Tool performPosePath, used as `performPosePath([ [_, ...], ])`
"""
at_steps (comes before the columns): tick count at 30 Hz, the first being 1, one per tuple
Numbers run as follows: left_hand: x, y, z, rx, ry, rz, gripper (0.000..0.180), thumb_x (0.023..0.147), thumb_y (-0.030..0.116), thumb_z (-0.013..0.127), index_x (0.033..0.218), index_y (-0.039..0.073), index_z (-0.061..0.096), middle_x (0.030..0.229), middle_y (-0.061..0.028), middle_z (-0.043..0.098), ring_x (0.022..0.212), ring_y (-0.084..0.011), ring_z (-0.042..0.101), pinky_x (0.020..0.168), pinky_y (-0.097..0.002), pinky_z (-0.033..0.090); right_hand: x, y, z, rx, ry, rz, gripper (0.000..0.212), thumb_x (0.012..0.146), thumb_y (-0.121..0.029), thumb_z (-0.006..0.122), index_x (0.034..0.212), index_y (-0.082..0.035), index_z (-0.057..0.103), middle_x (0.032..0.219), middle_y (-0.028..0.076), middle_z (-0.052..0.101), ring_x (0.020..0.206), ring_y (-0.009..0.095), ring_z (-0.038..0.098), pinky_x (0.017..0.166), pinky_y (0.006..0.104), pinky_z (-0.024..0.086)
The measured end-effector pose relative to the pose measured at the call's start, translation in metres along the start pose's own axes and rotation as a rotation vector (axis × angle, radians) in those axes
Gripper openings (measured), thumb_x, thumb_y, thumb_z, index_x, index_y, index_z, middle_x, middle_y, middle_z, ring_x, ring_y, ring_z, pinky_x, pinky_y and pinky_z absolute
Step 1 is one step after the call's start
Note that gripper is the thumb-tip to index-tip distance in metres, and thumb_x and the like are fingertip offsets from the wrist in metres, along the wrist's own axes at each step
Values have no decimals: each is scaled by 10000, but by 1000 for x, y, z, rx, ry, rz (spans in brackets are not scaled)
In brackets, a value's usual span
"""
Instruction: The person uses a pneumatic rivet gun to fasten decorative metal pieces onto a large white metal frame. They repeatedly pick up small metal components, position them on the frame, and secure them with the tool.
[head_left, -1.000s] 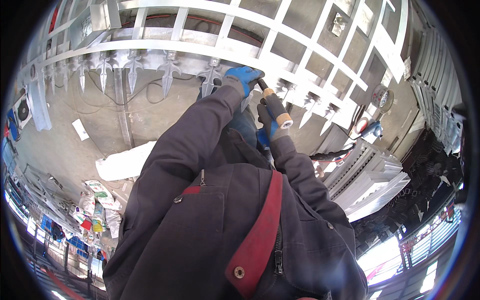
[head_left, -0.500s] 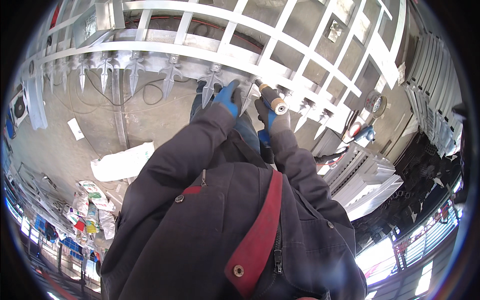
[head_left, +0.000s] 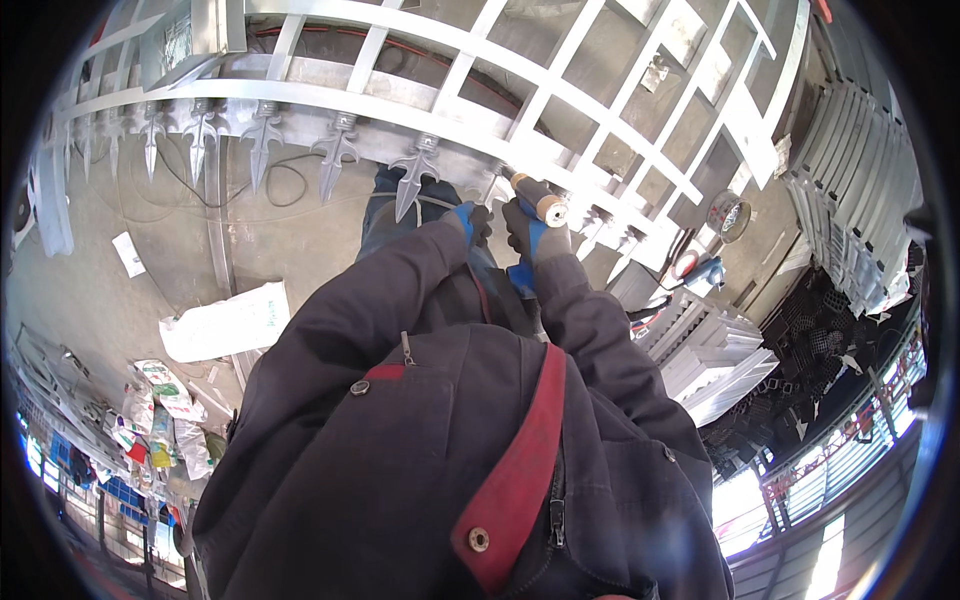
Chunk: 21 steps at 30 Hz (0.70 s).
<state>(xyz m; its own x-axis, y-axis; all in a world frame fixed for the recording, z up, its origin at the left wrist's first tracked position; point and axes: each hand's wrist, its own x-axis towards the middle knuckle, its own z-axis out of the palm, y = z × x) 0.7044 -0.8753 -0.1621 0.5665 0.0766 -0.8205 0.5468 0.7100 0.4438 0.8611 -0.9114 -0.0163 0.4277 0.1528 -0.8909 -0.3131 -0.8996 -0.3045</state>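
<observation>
My right hand (head_left: 527,230), in a blue and dark glove, is wrapped round the grip of a power drill (head_left: 537,197) with a dark and gold body. The drill's front end points at the lower rail (head_left: 385,107) of a silver metal fence. Beside it, my left hand (head_left: 478,224), gloved the same way, is drawn in with curled fingers; what they hold, if anything, is hidden. Closest to that hand on the left is a grey spear-point finial (head_left: 415,175) on the rail. Another finial (head_left: 335,160) stands further left in the row.
A white sack (head_left: 225,322) lies on the floor at left, with several bags (head_left: 165,405) nearer me. To the right are an angle grinder (head_left: 705,270), a round spool-like thing (head_left: 728,215) and stacked metal profiles (head_left: 715,355). A thin cable (head_left: 290,190) loops under the finials.
My left hand has come back from the rail toward my body, and its fingers have curled in. The drill stays in my right hand at the rail. The whole view has shifted slightly.
</observation>
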Motion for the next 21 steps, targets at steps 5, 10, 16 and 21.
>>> performPosePath([
  [5,9,-6,-3,-147,-63,-24,337,1066,297,557,1108,-24,651,815,-124,687,685,-211,649,669,-364,546,-5,-7,0,-19,-12,33,377,916,-351,783,1126,-51,691,805,38,699,627,128,630,570,313,503],
  [10,14,-11,-6,-223,-80,-60,292,1076,250,593,1106,-31,667,828,-125,711,729,-200,668,702,-341,553,-4,-14,3,2,37,85,332,899,-317,807,1083,-69,683,759,20,670,599,133,621,538,317,486],
  [16,12,-6,-7,-190,-132,-50,279,1072,231,590,1075,-41,651,797,-124,685,699,-210,643,666,-357,525,-1,-10,3,71,14,62,286,892,-276,818,1055,-86,682,732,14,654,575,134,604,518,312,458],
  [21,11,-2,-7,-200,-122,-93,284,1065,230,585,1062,-48,642,779,-129,670,689,-215,635,656,-361,509,3,7,6,-22,83,115,334,888,-355,812,1027,-67,717,767,48,701,602,167,644,557,351,481],
])
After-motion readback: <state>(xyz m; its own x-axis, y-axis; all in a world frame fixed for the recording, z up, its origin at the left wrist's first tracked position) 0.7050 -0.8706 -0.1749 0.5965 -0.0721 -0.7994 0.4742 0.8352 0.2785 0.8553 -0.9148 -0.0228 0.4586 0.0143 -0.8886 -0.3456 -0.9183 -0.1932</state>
